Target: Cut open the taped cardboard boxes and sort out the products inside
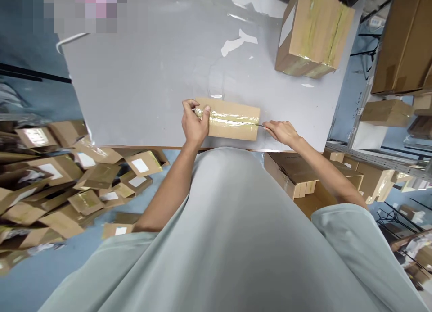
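Note:
A small cardboard box (232, 131) with shiny tape along its top lies near the front edge of the table. My left hand (195, 123) grips its left end, the thumb on top and the fingers bent round the side. Beyond the box's right end, my right hand (281, 132) is closed on a thin dark tool (262, 125), whose tip meets the taped seam at that end. Too little of the tool shows to tell exactly what it is.
A larger taped box (310, 37) stands at the table's (135, 78) back right, near torn white scraps (232, 45). Many cardboard boxes (97, 176) are heaped on the floor at left. An open carton (308, 199) sits below the front edge at right, beside shelving.

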`<state>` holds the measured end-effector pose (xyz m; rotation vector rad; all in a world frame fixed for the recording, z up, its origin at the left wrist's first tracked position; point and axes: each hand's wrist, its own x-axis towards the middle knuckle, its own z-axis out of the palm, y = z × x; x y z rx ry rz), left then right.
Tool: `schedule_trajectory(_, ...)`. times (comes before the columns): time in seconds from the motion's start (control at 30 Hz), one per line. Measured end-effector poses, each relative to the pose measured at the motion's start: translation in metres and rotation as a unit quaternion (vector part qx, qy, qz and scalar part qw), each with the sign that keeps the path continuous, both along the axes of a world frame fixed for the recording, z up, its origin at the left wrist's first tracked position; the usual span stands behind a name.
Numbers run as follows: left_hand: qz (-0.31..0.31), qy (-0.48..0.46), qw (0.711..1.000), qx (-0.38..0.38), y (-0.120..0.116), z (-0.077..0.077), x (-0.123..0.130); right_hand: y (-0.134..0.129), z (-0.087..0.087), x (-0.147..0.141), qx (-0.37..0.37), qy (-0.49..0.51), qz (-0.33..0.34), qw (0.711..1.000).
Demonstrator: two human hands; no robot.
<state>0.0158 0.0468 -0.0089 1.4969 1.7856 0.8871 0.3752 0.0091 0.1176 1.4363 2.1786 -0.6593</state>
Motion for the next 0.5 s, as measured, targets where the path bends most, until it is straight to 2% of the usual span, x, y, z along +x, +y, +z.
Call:
schedule_trajectory(0.07, 0.007, -0.008, 1.000, 0.011, 0.004, -0.002, -0.017, -0.018, -0.008, 0.012, 0.039, 0.039, -0.076, 0.996)
schedule_trajectory(0.13, 0.023, -0.016, 1.000, 0.009, 0.010, -0.004, -0.040, -0.033, -0.019, 0.010, 0.074, 0.088, -0.196, 0.974)
schedule_trajectory(0.2, 0.033, -0.012, 0.999, -0.005, 0.017, -0.008, -0.066, -0.041, -0.032, -0.010, 0.072, 0.150, -0.319, 0.933)
schedule_trajectory(0.27, 0.033, -0.005, 0.999, -0.018, 0.023, -0.015, -0.089, -0.042, -0.044, -0.046, 0.045, 0.212, -0.402, 0.890)
schedule_trajectory(0.37, 0.023, -0.002, 1.000, -0.021, 0.028, -0.028, -0.113, -0.038, -0.047, -0.112, 0.016, 0.273, -0.444, 0.853)
schedule_trajectory(0.43, 0.018, -0.008, 1.000, -0.016, 0.027, -0.040, -0.120, -0.034, -0.036, -0.148, 0.016, 0.287, -0.438, 0.852)
schedule_trajectory(0.5, 0.005, -0.027, 0.999, -0.017, 0.024, -0.050, -0.117, -0.033, -0.018, -0.169, 0.036, 0.279, -0.427, 0.859)
